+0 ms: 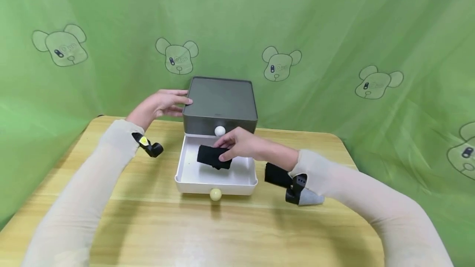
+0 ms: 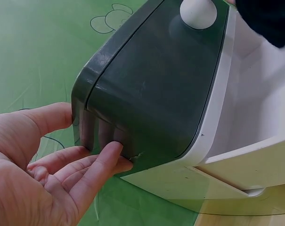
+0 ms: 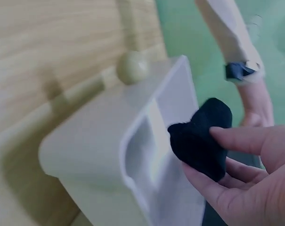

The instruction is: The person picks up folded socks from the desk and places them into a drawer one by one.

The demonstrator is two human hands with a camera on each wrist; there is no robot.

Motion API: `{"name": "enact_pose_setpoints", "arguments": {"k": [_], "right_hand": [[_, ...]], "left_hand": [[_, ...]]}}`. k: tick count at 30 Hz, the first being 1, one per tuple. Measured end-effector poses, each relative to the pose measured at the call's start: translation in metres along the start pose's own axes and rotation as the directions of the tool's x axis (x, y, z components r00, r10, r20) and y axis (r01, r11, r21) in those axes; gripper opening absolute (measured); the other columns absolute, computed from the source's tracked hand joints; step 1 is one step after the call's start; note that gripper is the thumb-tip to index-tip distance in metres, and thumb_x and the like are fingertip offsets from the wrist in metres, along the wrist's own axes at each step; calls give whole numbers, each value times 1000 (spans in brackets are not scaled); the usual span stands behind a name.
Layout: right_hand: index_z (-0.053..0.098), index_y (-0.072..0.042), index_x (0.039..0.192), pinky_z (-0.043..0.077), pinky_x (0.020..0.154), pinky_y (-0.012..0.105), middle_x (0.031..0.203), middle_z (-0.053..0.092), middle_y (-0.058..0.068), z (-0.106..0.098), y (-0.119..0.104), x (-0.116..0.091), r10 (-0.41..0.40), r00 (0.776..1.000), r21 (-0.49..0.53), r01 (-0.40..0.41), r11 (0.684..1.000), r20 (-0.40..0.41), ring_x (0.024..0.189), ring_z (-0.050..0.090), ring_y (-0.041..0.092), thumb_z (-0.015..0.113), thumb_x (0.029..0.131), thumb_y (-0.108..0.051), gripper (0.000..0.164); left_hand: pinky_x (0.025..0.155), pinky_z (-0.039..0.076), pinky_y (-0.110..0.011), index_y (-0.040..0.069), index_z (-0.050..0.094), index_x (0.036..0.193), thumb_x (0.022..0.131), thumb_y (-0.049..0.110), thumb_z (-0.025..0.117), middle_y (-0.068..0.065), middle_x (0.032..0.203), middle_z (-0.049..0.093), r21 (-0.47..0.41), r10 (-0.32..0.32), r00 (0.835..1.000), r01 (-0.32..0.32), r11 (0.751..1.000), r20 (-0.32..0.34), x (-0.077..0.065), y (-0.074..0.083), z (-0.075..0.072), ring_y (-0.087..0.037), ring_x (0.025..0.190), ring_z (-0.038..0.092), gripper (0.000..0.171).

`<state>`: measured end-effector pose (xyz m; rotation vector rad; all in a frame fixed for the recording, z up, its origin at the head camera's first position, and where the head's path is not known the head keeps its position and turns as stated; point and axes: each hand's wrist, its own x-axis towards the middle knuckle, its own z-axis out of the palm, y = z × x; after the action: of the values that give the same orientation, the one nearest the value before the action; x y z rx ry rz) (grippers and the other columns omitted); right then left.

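Observation:
A small two-tier drawer box (image 1: 220,98) with a dark grey upper part stands at the back of the table. Its white lower drawer (image 1: 189,176), with a pale yellow knob (image 1: 215,194), is pulled out towards me. Over this drawer my right hand (image 1: 241,143) pinches a folded black cloth (image 1: 209,155), perhaps a sock, between thumb and fingers. In the right wrist view the cloth (image 3: 201,139) is held above the drawer's inside. My left hand (image 1: 167,103) touches the left side of the box, fingertips against the dark wall in the left wrist view.
Right of the drawer, partly behind my right wrist, lie another black cloth piece (image 1: 276,175) and a grey one (image 1: 311,197). A white knob (image 1: 220,131) sticks out of the upper drawer front. Green curtain (image 1: 237,19) hangs behind the wooden table (image 1: 159,226).

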<state>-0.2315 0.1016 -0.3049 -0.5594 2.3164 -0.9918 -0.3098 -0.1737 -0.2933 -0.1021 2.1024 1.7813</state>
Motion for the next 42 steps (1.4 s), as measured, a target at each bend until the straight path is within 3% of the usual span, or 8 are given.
{"name": "enact_pose_setpoints", "arguments": {"k": [6, 13, 20, 31, 42], "right_hand": [[73, -3, 121, 59, 86, 21, 112, 75, 11, 21, 4, 9, -17, 999, -10, 16, 1000, -47, 101, 65, 16, 80, 85, 0, 37], [71, 1, 121, 59, 72, 18, 112, 74, 16, 31, 1, 21, -35, 998, -6, 35, 999, -55, 97, 64, 14, 78, 85, 4, 37], [71, 2, 121, 56, 79, 16, 113, 74, 16, 39, 3, 30, -72, 996, -48, 70, 996, -46, 100, 64, 15, 76, 85, 5, 37], [71, 1, 122, 55, 90, 19, 116, 74, 15, 41, 3, 38, -162, 986, -141, 155, 978, -36, 107, 65, 19, 75, 86, 3, 36], [71, 1, 121, 53, 90, 18, 114, 75, 15, 44, 3, 42, -167, 986, -172, 160, 972, -25, 105, 66, 19, 77, 85, 3, 37]], "left_hand": [[102, 58, -33, 17, 27, 162, 100, 14, 65, -20, 160, 40, 11, 1, 1000, -1, 1000, -8, 1, -3, 3, -41, 140, 50, 73], [99, 59, -32, 18, 29, 161, 100, 12, 65, -20, 158, 43, -16, -1, 1000, 0, 1000, -19, 1, -2, 0, -40, 140, 50, 71], [81, 64, -21, 19, 31, 161, 100, 11, 65, -21, 157, 45, -41, -10, 1000, 9, 999, -16, 1, -8, 3, -40, 141, 49, 70], [88, 63, -25, 17, 28, 162, 100, 12, 64, -21, 159, 42, -16, 4, 1000, -4, 1000, -9, -1, -2, 2, -39, 142, 48, 71], [96, 60, -28, 17, 28, 161, 100, 12, 64, -21, 158, 42, -25, 2, 1000, -3, 1000, -7, -1, -1, 3, -39, 143, 47, 71]]}}
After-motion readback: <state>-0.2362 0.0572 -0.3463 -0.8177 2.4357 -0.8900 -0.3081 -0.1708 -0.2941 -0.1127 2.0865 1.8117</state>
